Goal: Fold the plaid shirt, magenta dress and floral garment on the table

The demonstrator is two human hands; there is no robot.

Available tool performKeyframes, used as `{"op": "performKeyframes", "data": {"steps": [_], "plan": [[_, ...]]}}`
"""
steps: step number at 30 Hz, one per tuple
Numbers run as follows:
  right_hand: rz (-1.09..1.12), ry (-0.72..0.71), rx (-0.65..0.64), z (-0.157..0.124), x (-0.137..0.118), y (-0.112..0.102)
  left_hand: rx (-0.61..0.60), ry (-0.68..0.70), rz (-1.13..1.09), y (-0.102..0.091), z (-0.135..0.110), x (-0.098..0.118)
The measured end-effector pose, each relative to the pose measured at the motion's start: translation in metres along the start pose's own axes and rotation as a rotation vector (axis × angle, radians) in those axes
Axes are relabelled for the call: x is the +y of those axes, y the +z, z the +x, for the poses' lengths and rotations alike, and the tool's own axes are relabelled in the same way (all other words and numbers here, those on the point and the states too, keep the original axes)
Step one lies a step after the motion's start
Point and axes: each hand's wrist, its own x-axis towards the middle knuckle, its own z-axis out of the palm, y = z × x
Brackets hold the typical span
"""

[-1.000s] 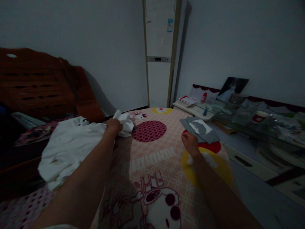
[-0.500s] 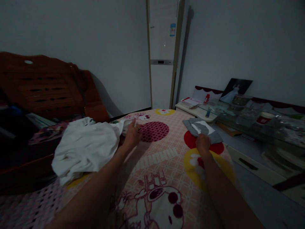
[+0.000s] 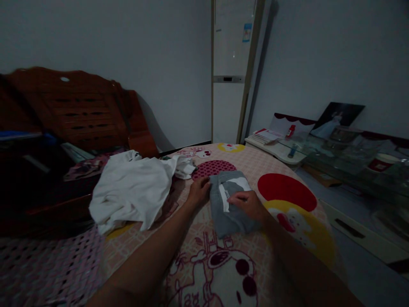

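A folded grey garment (image 3: 234, 221) with white print lies on the patterned tablecloth in front of me. At its left edge, my left hand (image 3: 198, 192) has its fingers curled against the cloth; the fingertips are partly hidden. My right hand (image 3: 252, 205) rests on top of the garment from the right, fingers stretched towards the white strip and slightly apart. To the left of my left hand a white garment (image 3: 134, 187) lies in a loose, crumpled heap, with one part reaching towards the pink dotted circle.
The round table is covered by a tablecloth (image 3: 268, 160) with cartoon figures. A wooden chair (image 3: 86, 115) with clothes stands left, a woven pink seat (image 3: 57, 273) near front left. A glass-topped cabinet (image 3: 348, 164) carrying cups and a photo is right; a tall white appliance (image 3: 228, 111) stands behind.
The grey garment has come from the table's right side to the middle, along with my right hand. My left hand has moved from beside the white garment to the grey one's edge.
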Motion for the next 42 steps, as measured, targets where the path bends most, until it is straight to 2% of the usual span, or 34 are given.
{"op": "performKeyframes", "data": {"steps": [2,3,5,9,14,22,31,34,36,38,42], "plan": [[-0.052,0.046,0.132,0.001,0.009,-0.015,-0.017,0.035,0.066,0.0,-0.001,0.002],[-0.079,0.058,0.155,0.002,0.013,-0.021,-0.031,0.055,0.098,0.001,-0.001,0.003],[-0.124,0.06,0.115,0.003,0.017,-0.026,-0.062,0.098,0.155,0.002,0.0,0.005],[-0.295,-0.064,-0.058,0.0,0.014,-0.011,-0.114,0.134,0.245,0.004,0.002,0.003],[-0.56,-0.216,-0.151,-0.006,0.008,0.014,-0.175,0.132,0.321,0.006,0.003,0.001],[-0.689,-0.195,-0.13,-0.006,-0.003,0.024,-0.18,0.141,0.263,0.003,0.01,-0.001],[-0.629,-0.175,-0.079,-0.005,0.004,0.025,-0.189,0.098,0.253,-0.001,0.015,-0.004],[-0.513,-0.149,0.007,-0.001,0.008,0.024,-0.204,0.084,0.238,-0.001,0.014,0.001],[-0.381,-0.087,0.111,0.002,0.01,0.017,-0.191,0.07,0.241,-0.002,0.013,0.003],[-0.217,0.016,0.268,0.007,0.014,0.005,-0.166,0.05,0.239,-0.001,0.011,0.005],[0.15,0.225,0.689,0.011,0.031,-0.033,-0.134,0.033,0.109,0.002,0.007,0.01]]}}
